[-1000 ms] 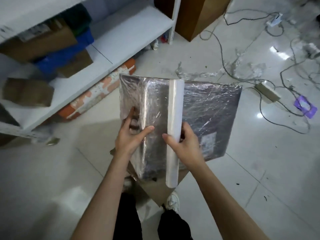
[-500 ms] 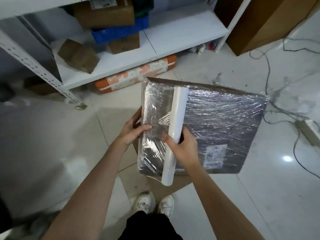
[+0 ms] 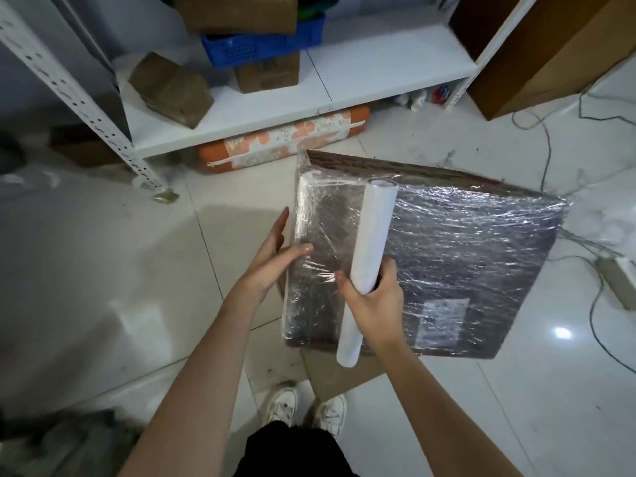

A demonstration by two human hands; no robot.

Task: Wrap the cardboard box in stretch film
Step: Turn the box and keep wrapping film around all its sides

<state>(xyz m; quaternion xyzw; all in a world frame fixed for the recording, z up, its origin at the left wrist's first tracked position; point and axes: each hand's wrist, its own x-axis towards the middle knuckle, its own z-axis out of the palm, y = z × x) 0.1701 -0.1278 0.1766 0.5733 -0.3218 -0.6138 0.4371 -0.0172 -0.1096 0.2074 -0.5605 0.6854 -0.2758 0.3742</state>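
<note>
film roll [image 3: 371,256] white | crate [image 3: 261,43] blue | bolster [image 3: 282,141] orange, floral | shoes [image 3: 285,404] white

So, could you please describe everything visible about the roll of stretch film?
The roll of stretch film is a slim white cylinder, tilted, lying across the wrapped cardboard box. The right hand grips its lower half; its near end overhangs the box. Clear film runs from it leftward over the box's edge.

Left of the left hand [image 3: 272,259] lies bare floor [image 3: 103,270], open for passing. Ahead of the hands, a shelf [image 3: 309,98] and an orange roll [image 3: 282,141] block the way. Right of the right hand [image 3: 373,297], past the box [image 3: 464,263], cables [image 3: 592,304] and a power strip [image 3: 617,280] clutter the floor.
</note>
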